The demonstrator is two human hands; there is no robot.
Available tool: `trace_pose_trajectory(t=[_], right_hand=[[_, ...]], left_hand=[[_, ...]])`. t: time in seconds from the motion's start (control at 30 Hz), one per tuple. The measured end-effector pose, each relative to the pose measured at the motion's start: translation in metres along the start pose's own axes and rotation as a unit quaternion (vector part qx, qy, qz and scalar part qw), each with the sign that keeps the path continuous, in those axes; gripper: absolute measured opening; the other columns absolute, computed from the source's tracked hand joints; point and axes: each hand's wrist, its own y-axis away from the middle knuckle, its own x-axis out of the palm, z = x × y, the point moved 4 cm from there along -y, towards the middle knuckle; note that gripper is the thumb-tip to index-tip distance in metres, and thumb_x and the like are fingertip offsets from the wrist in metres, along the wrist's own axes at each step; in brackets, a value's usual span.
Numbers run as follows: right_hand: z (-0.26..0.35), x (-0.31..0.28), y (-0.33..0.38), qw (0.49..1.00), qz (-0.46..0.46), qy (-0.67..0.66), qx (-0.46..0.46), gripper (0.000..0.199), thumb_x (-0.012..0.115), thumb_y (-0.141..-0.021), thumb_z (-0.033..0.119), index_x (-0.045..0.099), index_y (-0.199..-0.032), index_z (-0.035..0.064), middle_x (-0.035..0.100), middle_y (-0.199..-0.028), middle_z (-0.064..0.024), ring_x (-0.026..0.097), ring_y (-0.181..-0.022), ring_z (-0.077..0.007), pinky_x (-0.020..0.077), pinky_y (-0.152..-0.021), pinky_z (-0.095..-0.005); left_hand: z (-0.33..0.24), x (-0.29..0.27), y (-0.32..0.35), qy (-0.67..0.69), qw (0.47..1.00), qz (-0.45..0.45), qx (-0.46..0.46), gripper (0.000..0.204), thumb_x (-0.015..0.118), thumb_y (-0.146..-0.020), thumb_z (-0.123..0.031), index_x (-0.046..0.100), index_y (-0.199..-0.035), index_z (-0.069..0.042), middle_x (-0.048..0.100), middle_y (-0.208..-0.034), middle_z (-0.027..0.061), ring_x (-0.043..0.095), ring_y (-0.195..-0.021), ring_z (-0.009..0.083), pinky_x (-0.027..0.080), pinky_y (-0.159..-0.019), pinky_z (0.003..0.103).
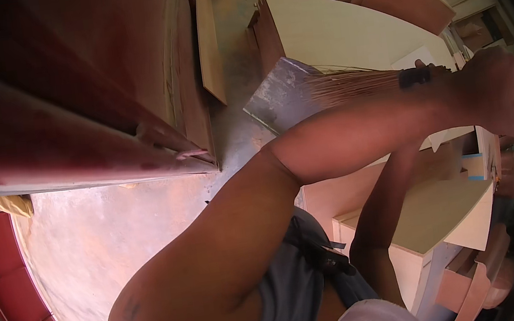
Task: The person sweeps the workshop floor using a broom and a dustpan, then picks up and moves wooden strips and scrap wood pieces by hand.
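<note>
Beyond the outstretched left forearm (370,129), a broad pale wooden panel (349,25) spreads behind a smaller scuffed grey sheet (276,96). Over that sheet reach the straws of a broom (369,79), bound by a dark band (413,77) near the left hand (500,93), whose fingers look curled, though on what I cannot tell; the right hand is hidden, its grip impossible to tell

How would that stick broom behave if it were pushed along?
The broom is probably light, being a bundle of thin stalks. Its splayed end would likely bend, while the part bound by the dark band should feel stiffer.
</note>
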Motion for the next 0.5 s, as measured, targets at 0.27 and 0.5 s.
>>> trace_pose_trajectory(t=[0.27,0.5], right_hand=[[-0.058,0.082,-0.091,0.988,0.113,0.088,-0.063,0.051,0.072,-0.076,0.015,0.047,-0.117,-0.0022,0.054,-0.110,-0.0100,0.051,-0.102,-0.0182,0.0375,-0.091,-0.0283],[-0.147,0.124,-0.140,0.966,0.258,0.009,-0.022,0.055,0.069,-0.078,0.018,0.044,-0.123,-0.0007,0.056,-0.113,-0.0107,0.055,-0.101,-0.0207,0.0420,-0.089,-0.0309]], left_hand=[[0.109,-0.090,-0.060,-0.082,0.985,0.092,-0.122,0.038,0.068,-0.064,-0.035,0.064,-0.077,0.000,0.063,-0.065,0.0110,0.062,-0.062,0.0224,0.051,-0.061,0.034],[0.223,-0.133,-0.049,-0.072,0.974,-0.026,-0.214,0.046,0.067,-0.070,-0.043,0.066,-0.088,-0.001,0.065,-0.072,0.0098,0.064,-0.068,0.0187,0.051,-0.066,0.031]])
